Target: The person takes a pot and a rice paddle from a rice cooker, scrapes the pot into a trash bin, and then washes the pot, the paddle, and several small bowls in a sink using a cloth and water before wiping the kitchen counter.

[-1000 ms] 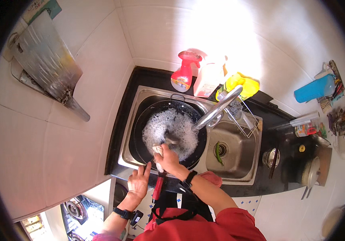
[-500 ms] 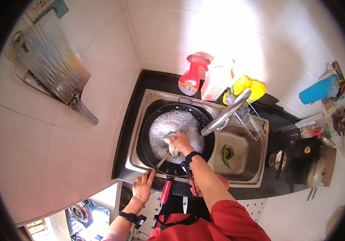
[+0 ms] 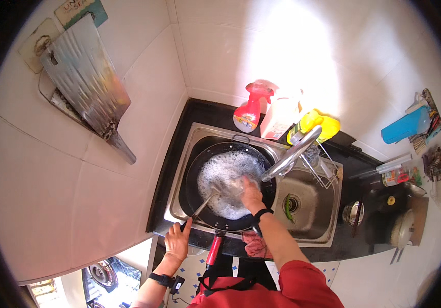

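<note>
A black wok [image 3: 193,180] with a red handle [image 3: 214,249] sits in the left basin of a steel sink, full of white suds [image 3: 220,172]. My left hand [image 3: 177,242] is closed round the dark handle of a metal cooking utensil [image 3: 203,204], whose shaft slants over the wok's near rim. Its far end dips into the foam, so the shape there is partly hidden. Over the suds, right of the utensil, my right hand [image 3: 252,195] is closed on a pale cloth [image 3: 237,186], smeared by motion.
A curved tap [image 3: 295,152] reaches over the divider. In the right basin [image 3: 313,220] a green chilli [image 3: 288,208] lies by the drain. A red spray bottle [image 3: 248,110] and yellow bottles [image 3: 308,126] stand behind. A red cloth [image 3: 255,246] lies at the front edge, a metal bowl [image 3: 353,211] rightward.
My right hand has moved right with the cloth, off the utensil's end, which now shows in the foam. My left hand keeps its hold. The whole view has shifted slightly.
</note>
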Demonstrator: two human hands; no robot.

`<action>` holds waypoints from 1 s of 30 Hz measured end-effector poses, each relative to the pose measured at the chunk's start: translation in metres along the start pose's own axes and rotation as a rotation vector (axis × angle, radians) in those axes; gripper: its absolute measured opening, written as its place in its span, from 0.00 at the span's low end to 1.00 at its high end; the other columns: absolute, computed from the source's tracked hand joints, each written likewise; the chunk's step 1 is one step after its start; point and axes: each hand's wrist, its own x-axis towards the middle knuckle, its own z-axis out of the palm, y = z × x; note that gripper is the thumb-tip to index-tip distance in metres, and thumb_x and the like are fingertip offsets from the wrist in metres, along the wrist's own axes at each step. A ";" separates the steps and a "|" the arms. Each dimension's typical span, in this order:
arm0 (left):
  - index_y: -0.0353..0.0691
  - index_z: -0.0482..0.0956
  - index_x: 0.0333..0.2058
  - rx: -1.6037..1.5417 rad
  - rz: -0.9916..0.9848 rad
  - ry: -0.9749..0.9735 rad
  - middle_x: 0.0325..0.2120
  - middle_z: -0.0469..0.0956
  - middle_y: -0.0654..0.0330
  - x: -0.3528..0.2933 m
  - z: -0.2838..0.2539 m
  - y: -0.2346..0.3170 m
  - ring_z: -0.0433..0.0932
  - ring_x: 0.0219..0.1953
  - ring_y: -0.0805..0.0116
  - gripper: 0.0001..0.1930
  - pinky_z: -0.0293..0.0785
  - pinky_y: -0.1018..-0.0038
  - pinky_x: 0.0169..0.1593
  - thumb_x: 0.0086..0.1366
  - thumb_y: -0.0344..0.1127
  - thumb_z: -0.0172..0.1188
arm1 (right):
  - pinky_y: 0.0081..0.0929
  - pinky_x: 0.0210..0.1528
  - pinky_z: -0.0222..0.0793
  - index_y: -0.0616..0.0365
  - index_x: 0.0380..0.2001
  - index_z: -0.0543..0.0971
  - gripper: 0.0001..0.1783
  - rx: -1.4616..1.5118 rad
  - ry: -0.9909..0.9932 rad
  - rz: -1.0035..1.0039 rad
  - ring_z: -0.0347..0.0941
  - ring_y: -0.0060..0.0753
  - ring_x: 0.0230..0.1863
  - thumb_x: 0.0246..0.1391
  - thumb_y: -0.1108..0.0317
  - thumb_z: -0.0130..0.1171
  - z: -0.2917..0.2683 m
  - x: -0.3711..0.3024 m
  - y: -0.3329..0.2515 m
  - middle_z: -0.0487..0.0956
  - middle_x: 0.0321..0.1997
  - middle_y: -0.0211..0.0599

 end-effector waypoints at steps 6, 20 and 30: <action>0.47 0.62 0.58 -0.466 -0.031 0.145 0.44 0.68 0.50 0.030 -0.015 0.026 0.70 0.46 0.52 0.29 0.69 0.59 0.46 0.56 0.33 0.55 | 0.29 0.12 0.60 0.66 0.29 0.74 0.08 1.219 -0.186 0.299 0.68 0.32 0.13 0.49 0.71 0.52 -0.017 -0.019 0.004 0.75 0.21 0.43; 0.42 0.75 0.38 -2.613 -0.400 -0.594 0.36 0.78 0.55 0.173 -0.002 0.132 0.77 0.38 0.57 0.20 0.74 0.60 0.46 0.61 0.54 0.53 | 0.31 0.40 0.72 0.54 0.51 0.70 0.33 1.536 -0.230 0.171 0.72 0.27 0.40 0.53 0.39 0.51 -0.078 -0.097 0.000 0.76 0.42 0.31; 0.38 0.65 0.53 -2.112 0.037 -0.420 0.34 0.73 0.60 0.179 -0.070 0.157 0.74 0.34 0.69 0.25 0.73 0.73 0.42 0.54 0.29 0.58 | 0.31 0.34 0.77 0.52 0.48 0.68 0.35 1.974 -0.599 -0.217 0.75 0.33 0.39 0.48 0.35 0.53 -0.090 -0.066 0.022 0.76 0.41 0.36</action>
